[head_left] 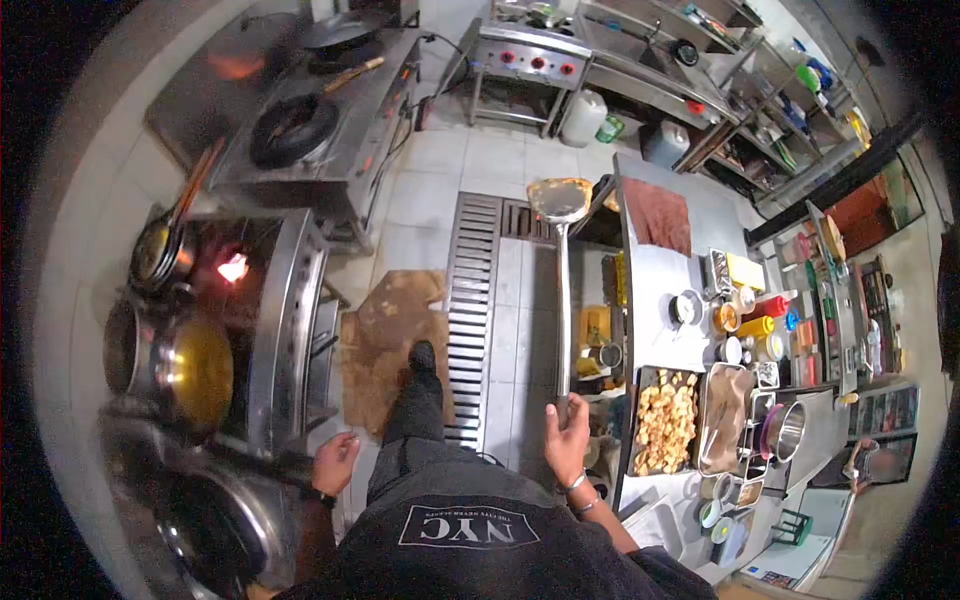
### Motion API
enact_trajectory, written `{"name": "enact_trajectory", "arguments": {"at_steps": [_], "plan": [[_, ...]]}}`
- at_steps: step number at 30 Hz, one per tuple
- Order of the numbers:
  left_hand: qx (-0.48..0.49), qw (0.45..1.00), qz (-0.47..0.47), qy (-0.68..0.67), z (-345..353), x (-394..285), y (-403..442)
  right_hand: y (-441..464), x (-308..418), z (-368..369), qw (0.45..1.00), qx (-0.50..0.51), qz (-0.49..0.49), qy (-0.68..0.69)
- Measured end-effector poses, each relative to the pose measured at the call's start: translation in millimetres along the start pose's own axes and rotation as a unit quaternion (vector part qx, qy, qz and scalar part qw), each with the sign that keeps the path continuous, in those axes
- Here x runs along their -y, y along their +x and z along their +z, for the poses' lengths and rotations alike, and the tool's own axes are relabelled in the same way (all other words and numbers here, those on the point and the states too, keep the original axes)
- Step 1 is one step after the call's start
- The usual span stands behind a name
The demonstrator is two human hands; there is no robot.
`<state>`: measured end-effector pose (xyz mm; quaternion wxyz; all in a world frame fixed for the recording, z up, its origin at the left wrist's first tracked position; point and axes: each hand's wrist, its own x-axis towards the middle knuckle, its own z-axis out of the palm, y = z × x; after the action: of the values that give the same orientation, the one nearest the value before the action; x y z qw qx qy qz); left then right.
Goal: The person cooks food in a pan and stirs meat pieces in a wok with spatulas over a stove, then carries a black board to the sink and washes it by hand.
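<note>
My right hand (pixel 568 440) is closed round the end of a long metal handle. The handle belongs to a wok spatula (pixel 562 200), which points away from me over the floor; brownish residue coats its broad head. By my left leg hangs my left hand (pixel 337 464), loosely bent and holding nothing. To its left are the stove and a pan of yellow oil or liquid (pixel 200 375). On the counter to my right, a dark tray of browned food pieces (pixel 665 422) sits beside a paper-lined tray (pixel 726 418).
A flame glows on the left stove (pixel 233 268). Beyond it, a black wok (pixel 295 130) rests on another range. Cardboard (pixel 395 340) and a drain grate (pixel 475 300) cover part of the floor. Sauce bottles (pixel 757 327) and a steel bowl (pixel 790 430) stand on the right counter (pixel 660 345).
</note>
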<state>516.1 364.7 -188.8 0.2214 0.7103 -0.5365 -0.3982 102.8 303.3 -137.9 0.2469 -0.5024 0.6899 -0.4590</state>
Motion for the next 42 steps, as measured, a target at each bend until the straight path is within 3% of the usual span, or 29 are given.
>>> {"name": "enact_trajectory", "arguments": {"at_steps": [5, 9, 11, 15, 18, 23, 25, 29, 32, 33, 35, 37, 39, 41, 42], "plan": [[0.088, 0.995, 0.023, -0.027, -5, -57, 141, 75, 37, 46, 0.998, -0.002, 0.063, 0.024], [0.196, 0.969, 0.142, -0.053, -2, -153, 249, 142, 75, 87, 0.997, -0.031, 0.075, 0.006], [0.264, 0.945, 0.184, -0.057, -1, -218, 289, 168, 65, 119, 0.992, -0.068, 0.054, 0.096], [0.393, 0.881, 0.236, -0.119, 23, -305, 335, 217, 110, 146, 0.944, -0.013, 0.181, 0.276], [0.436, 0.858, 0.219, -0.161, 39, -333, 363, 256, 105, 178, 0.941, -0.070, 0.113, 0.310], [0.515, 0.820, 0.174, -0.180, 40, -358, 445, 335, 94, 189, 0.899, -0.060, 0.179, 0.396], [0.507, 0.834, 0.176, -0.129, 37, -367, 490, 370, 85, 192, 0.911, -0.047, 0.179, 0.369], [0.453, 0.872, 0.169, -0.070, 34, -347, 597, 446, 41, 186, 0.965, -0.002, 0.215, 0.151], [0.341, 0.938, 0.058, -0.002, 23, -304, 678, 503, 6, 180, 0.976, 0.012, 0.199, 0.089], [0.303, 0.953, -0.007, 0.027, 18, -271, 704, 519, -2, 180, 0.975, 0.011, 0.201, 0.092], [0.240, 0.954, 0.010, 0.179, 9, -205, 753, 560, -16, 179, 0.967, -0.004, 0.225, 0.116], [0.243, 0.949, -0.041, 0.196, 6, -207, 780, 608, -9, 170, 0.962, 0.019, 0.243, 0.125], [0.248, 0.940, -0.100, 0.211, 3, -192, 797, 653, 5, 161, 0.915, 0.013, 0.330, 0.232], [0.223, 0.964, -0.063, 0.132, 25, -141, 822, 690, 12, 154, 0.903, 0.010, 0.322, 0.283], [0.231, 0.963, -0.069, 0.118, 29, -135, 828, 707, 21, 151, 0.942, -0.032, 0.251, 0.220]]}}
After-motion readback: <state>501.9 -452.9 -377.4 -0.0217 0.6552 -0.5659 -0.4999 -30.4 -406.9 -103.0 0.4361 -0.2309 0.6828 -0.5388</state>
